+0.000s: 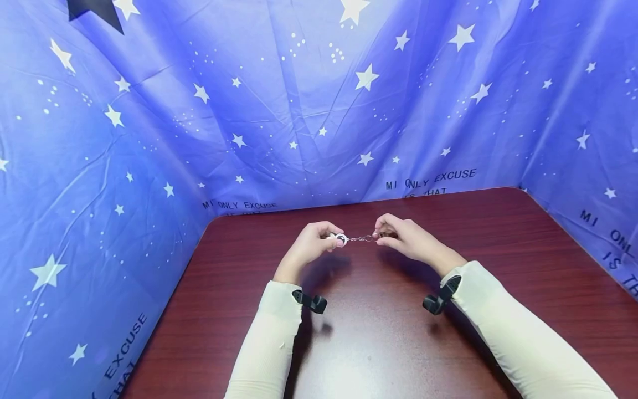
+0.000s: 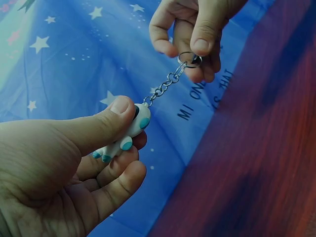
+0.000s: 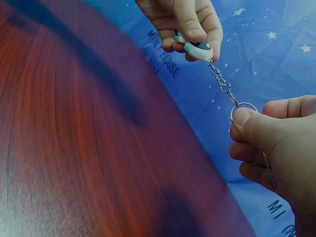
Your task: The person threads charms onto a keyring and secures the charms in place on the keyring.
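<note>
A small white figure keychain with turquoise feet and spots is pinched between the thumb and fingers of my left hand. From its top a short metal chain runs taut to a key ring. My right hand pinches that ring between thumb and fingers. Below the right fingers, in the right wrist view, a thin metal piece sticks out; its kind cannot be made out. Both hands are raised above the table, with the chain stretched between them. Part of the figure is hidden by the left thumb.
The dark red wooden table lies beneath both hands. A blue curtain with white stars and black lettering surrounds its back and sides. Black camera mounts are strapped at both wrists, over pale sleeves.
</note>
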Tool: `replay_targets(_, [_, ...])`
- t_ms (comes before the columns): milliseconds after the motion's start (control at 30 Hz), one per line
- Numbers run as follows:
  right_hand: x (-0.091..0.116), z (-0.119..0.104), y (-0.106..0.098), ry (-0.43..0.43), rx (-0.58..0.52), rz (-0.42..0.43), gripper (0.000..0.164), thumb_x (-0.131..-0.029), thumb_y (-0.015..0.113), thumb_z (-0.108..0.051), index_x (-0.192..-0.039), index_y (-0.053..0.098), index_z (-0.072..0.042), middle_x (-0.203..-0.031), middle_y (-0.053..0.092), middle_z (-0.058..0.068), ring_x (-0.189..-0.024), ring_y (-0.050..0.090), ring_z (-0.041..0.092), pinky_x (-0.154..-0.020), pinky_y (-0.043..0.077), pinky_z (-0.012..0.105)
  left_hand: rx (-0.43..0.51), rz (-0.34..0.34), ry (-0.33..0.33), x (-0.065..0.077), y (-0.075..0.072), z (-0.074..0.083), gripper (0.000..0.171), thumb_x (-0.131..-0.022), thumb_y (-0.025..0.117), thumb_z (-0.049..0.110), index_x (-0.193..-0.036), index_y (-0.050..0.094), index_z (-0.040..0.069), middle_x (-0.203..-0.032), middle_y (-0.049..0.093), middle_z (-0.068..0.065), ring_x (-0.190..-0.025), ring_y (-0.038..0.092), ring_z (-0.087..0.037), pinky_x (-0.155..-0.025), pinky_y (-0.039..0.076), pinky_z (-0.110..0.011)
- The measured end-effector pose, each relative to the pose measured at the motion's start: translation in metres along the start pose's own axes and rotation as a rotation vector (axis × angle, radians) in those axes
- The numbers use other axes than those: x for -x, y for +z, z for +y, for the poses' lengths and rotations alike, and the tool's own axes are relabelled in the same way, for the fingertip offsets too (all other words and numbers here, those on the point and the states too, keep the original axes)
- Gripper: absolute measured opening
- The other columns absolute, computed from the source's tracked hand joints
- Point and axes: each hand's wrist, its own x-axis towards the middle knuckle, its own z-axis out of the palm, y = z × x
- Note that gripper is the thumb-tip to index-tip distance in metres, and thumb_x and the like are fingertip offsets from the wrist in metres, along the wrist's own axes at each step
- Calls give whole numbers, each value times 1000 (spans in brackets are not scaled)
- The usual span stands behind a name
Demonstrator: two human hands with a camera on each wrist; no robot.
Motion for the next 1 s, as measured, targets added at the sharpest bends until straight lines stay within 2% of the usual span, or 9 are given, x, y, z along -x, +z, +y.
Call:
replay_targets(100, [2,6,3,-15,21,-12,29,-89,76,-5,-111,57,-5,-100,76,8,-94,73,22,-82,57,44,-6,4,-17,-1,4,-4,23,-85,79,6,-107,75,1,-78,70,-10,-63,57,-9,-58,47,-21])
replay_targets(233, [4,12,10,8,41,-20,30,-88,76,-3,-109,56,-5,-102,76,10,-96,73,24,-85,55,47,-22,8,-35,-2,11,-13,23,-86,78,5,-108,75,-1,-80,72,-13,-64,58,-9,-60,50,-25])
replay_targets(367, [8,17,19,46,95,-44,28,-89,76,-6,-107,55,-8,-101,77,6,-95,73,21,-85,55,46,-44,3,-63,-3,18,-24,24,-88,77,5,-111,75,-2,-77,70,-6,-62,59,-10,-60,52,-27])
replay_targets(467, [10,20,25,60,145,-59,28,-89,77,-8,-106,55,-9,-101,77,4,-95,73,22,-83,55,45,-61,6,-80,-3,23,-33,24,-88,77,5,-111,75,-1,-76,67,-1,-60,58,-10,-57,50,-24])
replay_targets(567, [11,22,30,60,191,-64,29,-88,78,-10,-106,54,-9,-102,77,4,-97,73,23,-83,56,44,-87,8,-87,-3,27,-39,22,-88,77,6,-109,76,0,-75,67,-1,-59,56,-10,-55,48,-21])
replay_targets(767, [13,26,37,39,285,-60,30,-88,79,-11,-104,53,-12,-100,77,3,-90,73,21,-75,56,41,-183,12,-92,-3,32,-47,18,-88,78,11,-104,78,3,-86,74,-5,-69,58,-7,-62,48,-20])
replay_targets(1000, [15,25,39,37,325,-40,29,-87,80,-13,-102,55,-12,-96,76,1,-80,71,20,-68,55,40,-273,19,-114,-4,34,-51,15,-91,76,17,-102,80,7,-98,76,-4,-84,60,-9,-74,50,-24])
